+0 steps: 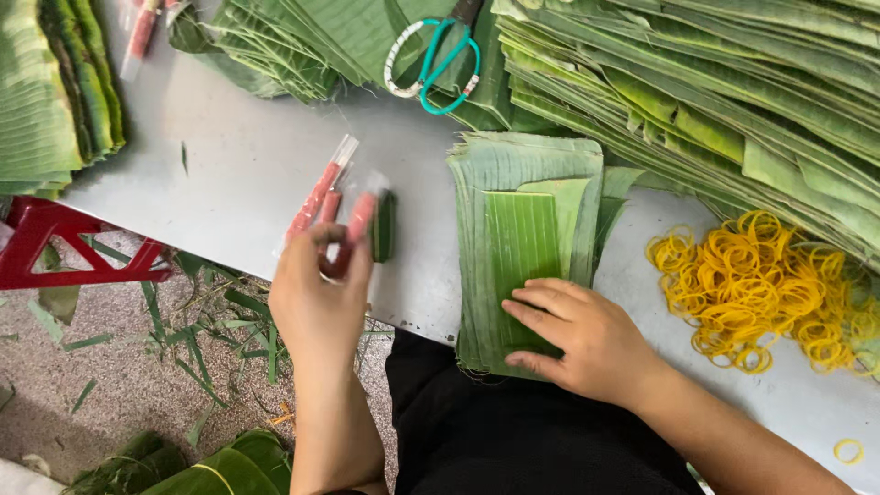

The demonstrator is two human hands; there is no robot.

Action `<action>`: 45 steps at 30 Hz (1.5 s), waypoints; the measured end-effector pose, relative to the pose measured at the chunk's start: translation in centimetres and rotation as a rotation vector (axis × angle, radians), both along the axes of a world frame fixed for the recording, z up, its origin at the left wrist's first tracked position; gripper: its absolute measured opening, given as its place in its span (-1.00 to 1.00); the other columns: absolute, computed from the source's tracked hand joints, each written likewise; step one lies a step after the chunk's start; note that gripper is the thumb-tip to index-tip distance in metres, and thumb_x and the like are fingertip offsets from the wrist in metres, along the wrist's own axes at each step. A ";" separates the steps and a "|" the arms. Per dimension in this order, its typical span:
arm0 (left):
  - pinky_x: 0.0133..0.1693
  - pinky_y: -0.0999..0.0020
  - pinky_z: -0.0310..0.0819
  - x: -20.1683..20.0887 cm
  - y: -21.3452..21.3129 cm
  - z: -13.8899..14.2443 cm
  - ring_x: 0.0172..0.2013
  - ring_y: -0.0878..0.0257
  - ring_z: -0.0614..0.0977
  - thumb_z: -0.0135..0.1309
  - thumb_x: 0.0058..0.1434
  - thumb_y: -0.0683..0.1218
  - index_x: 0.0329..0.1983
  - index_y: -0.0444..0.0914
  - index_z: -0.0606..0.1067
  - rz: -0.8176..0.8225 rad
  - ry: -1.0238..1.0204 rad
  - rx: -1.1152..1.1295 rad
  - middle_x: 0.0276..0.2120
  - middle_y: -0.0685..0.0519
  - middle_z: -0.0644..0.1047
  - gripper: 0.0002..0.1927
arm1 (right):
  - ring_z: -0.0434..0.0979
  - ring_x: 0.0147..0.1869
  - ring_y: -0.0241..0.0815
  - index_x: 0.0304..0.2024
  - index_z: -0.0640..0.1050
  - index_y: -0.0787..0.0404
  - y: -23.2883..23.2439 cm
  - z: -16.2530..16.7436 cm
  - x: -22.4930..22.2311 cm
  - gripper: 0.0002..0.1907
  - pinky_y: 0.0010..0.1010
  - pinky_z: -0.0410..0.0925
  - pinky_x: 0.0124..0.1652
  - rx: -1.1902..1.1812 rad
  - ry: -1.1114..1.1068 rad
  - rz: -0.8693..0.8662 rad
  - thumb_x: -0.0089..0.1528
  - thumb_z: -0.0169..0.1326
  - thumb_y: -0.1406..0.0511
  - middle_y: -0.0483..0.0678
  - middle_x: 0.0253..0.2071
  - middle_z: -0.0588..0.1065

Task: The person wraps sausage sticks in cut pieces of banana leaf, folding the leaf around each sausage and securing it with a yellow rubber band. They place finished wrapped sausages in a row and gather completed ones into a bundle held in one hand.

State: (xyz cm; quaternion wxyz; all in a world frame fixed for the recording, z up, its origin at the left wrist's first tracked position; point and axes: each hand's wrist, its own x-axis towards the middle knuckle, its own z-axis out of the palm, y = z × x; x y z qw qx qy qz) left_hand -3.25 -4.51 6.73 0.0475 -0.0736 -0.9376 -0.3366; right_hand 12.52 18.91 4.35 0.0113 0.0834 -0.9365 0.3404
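My left hand [319, 298] reaches over the table's front edge and closes its fingers on a pink sausage stick in clear wrap [360, 220]; a small folded green leaf piece [385, 225] lies against it. Two more wrapped pink sticks [316, 194] lie just left of it. My right hand [577, 335] rests flat, fingers spread, on a stack of cut banana leaf rectangles [513, 229] in front of me, pressing the top dark green piece.
Grey table [238, 156]. Teal-handled scissors [435, 60] lie on long banana leaves [715, 92] at the back. A heap of yellow rubber bands [761, 289] sits at right. More leaf stacks [55, 92] at left, a red stool [55, 243] and leaf scraps on the floor.
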 end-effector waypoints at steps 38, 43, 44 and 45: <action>-0.04 0.14 0.53 6.1 3.5 -2.3 -0.07 -0.04 0.60 0.30 0.06 -0.09 0.00 -0.36 0.53 -1.016 0.137 0.111 -0.12 -0.08 0.54 -0.55 | 0.58 -0.04 0.00 0.05 0.55 0.23 2.9 1.6 0.5 -0.50 -0.26 0.47 -0.21 0.057 0.023 0.113 0.06 0.25 0.23 0.00 -0.05 0.55; -0.04 0.23 0.53 3.9 5.4 -4.0 -0.08 0.09 0.62 0.28 0.26 -0.16 -0.08 -0.24 0.57 -0.912 -0.091 0.187 -0.12 0.05 0.58 -0.80 | 0.57 -0.03 -0.03 0.04 0.58 0.19 2.7 0.0 -0.6 -0.65 -0.23 0.46 -0.14 0.070 0.065 -0.042 0.20 0.25 0.30 -0.09 -0.07 0.53; -0.04 0.22 0.54 3.5 5.6 -4.2 -0.07 0.07 0.62 0.28 0.24 -0.17 -0.13 -0.24 0.56 -0.898 -0.111 0.198 -0.14 0.04 0.58 -0.82 | 0.57 -0.04 -0.01 -0.02 0.58 0.20 2.8 -0.1 -0.7 -0.67 -0.22 0.46 -0.15 0.090 0.071 -0.015 0.17 0.25 0.28 -0.07 -0.05 0.53; -0.07 0.19 0.52 3.2 5.6 -4.2 -0.12 0.05 0.62 0.29 0.20 -0.15 -0.14 -0.24 0.55 -0.945 -0.008 0.184 -0.17 0.01 0.58 -0.80 | 0.57 -0.06 0.01 -0.08 0.57 0.21 2.7 -0.1 -0.7 -0.69 -0.21 0.45 -0.17 0.106 0.076 0.011 0.15 0.26 0.26 -0.05 -0.04 0.53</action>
